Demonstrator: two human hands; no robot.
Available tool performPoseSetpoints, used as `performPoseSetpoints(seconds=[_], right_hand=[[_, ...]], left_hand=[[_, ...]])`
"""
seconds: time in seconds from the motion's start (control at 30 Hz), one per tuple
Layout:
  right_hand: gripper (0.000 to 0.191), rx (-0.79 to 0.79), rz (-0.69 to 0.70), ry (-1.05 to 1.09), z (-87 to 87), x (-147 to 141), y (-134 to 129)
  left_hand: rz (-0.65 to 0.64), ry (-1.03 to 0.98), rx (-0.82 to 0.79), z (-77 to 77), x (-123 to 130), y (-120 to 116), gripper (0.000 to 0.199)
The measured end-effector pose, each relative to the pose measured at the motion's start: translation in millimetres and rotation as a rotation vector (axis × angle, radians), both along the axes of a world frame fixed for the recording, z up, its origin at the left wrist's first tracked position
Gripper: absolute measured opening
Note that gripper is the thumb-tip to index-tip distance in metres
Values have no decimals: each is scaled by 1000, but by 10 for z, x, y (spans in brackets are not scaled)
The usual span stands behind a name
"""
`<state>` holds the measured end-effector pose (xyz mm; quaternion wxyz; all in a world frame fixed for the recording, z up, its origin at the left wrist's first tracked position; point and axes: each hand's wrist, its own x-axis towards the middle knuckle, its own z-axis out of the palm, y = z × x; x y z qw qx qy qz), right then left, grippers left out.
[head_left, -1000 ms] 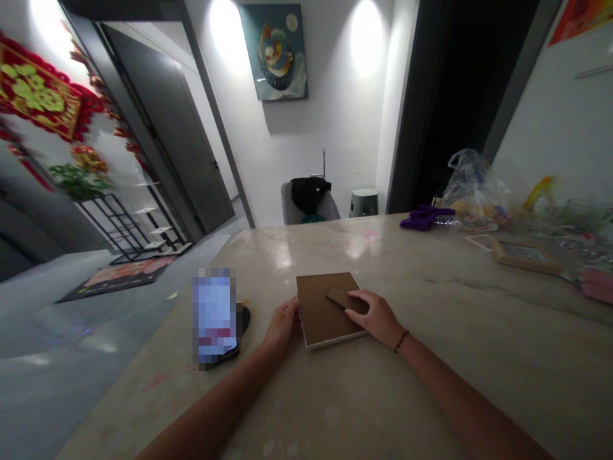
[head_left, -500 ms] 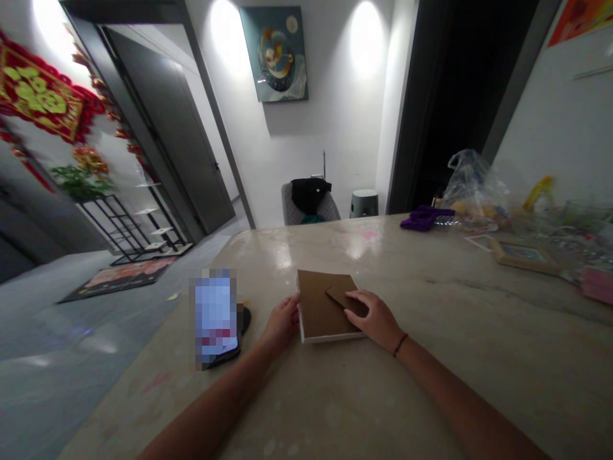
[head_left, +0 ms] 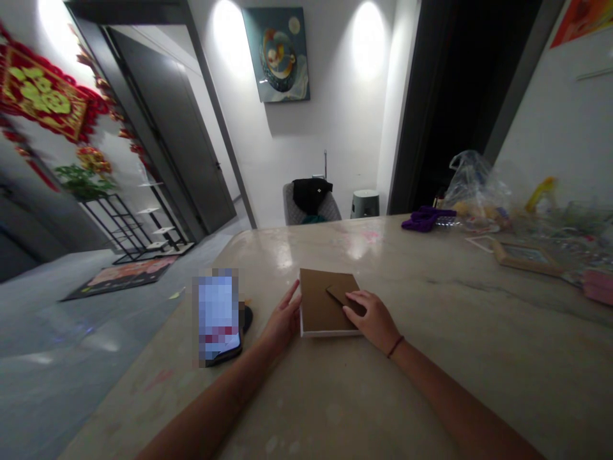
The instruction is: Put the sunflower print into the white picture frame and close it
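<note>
Bare hands at a brown panel [head_left: 318, 310] on a pale stone-patterned table [head_left: 431, 377]

Head view: the panel, brown on its upper face and white along its edges, is at the near middle of the table, between the two hands; whether its whole underside rests on the surface cannot be told. The left hand [head_left: 283, 322] is at the panel's left edge, its fingers extended and spread, the index finger reaching toward the far left corner; any fingertips beneath the edge are hidden. The right hand [head_left: 373, 316] covers the panel's right side, its thumb and fingers bent around a narrow brown flap [head_left: 339, 297] and gripping it by its two long sides; the flap's far left end shows free, with a dark line along its edge. A dark red cord [head_left: 395, 347] encircles the right wrist.

To the left of the left hand is a phone [head_left: 225, 353], its screen obscured by pixel blocks; a black rounded object [head_left: 248, 317] is just beside it. At the far right of the table are a purple cloth [head_left: 424, 218], a clear plastic bag [head_left: 474, 185], a wooden frame [head_left: 527, 257] and a pink object [head_left: 598, 285]; other items there are too blurred to name. Beyond the far edge are a grey chair [head_left: 288, 203] bearing a black garment [head_left: 311, 193] and, to its right, a stool [head_left: 365, 204]; a picture [head_left: 278, 54] hangs on the wall above.
</note>
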<state>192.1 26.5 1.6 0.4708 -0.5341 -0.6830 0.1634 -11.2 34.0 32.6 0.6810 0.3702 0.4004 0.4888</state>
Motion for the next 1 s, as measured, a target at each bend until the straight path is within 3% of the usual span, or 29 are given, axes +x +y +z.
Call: performPoseSetpoints(seconds=[0.27,0.5,0.77,1.0], right_hand=[[31,76,-128,-126,-95,4,69],[31,86,-157,-180,-125,55,131],[30,103,-155,-155,-118,72,143],[29,149,-162,-205,-116,58,104]], left_hand=[[-214,-95,62,-87,-62,-20,72],[-287,18,131,-133,-98,2,79],[-260,45,144,-112,-67,-24,86],[-111,160,102,-96,-3,-20,59]])
